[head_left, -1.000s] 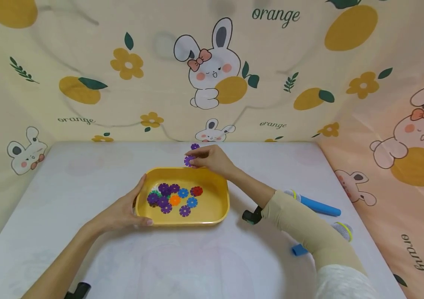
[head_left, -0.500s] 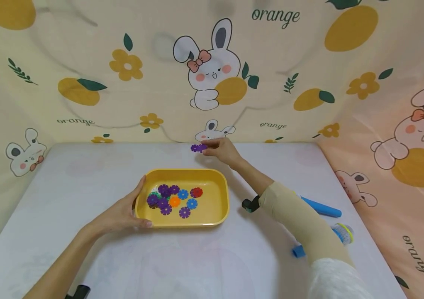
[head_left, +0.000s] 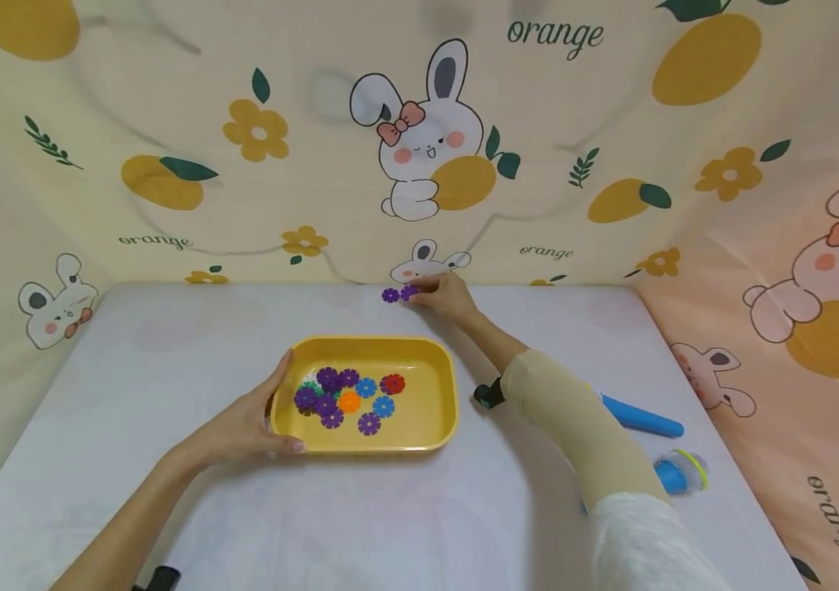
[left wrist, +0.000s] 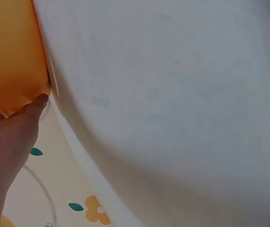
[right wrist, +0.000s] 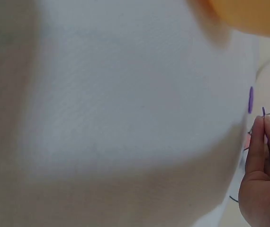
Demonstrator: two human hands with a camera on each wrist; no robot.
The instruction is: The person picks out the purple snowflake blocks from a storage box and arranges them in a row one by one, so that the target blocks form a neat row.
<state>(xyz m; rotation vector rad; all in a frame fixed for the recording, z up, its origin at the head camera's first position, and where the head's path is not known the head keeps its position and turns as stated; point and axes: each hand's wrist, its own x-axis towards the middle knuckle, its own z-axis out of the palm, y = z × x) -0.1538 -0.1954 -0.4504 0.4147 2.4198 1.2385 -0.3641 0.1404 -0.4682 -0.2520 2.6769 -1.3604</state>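
At the far side of the table, my right hand [head_left: 449, 297] pinches a purple notched plastic disc [head_left: 407, 293] between thumb and fingers. In the right wrist view the pinched disc [right wrist: 263, 111] shows edge-on above the fingertips. Just left of it lies another purple disc [head_left: 390, 295], close to the table's back edge. My left hand [head_left: 248, 423] grips the left end of a yellow tray [head_left: 423, 394], its thumb along the front rim. Several purple discs [head_left: 326, 403] lie bunched at the tray's left, near blue ones [head_left: 383, 405], an orange one [head_left: 349, 401] and a red one [head_left: 393, 383].
Two blue toy microphones lie on the right, one farther back [head_left: 641, 417] and one nearer [head_left: 678, 474], partly behind the right sleeve [head_left: 589, 435]. A patterned cloth [head_left: 316, 164] rises behind the white table [head_left: 360, 517].
My right hand has carried the purple disc from above the tray's back rim to the far table edge, beside the other disc. My left hand stays on the tray.
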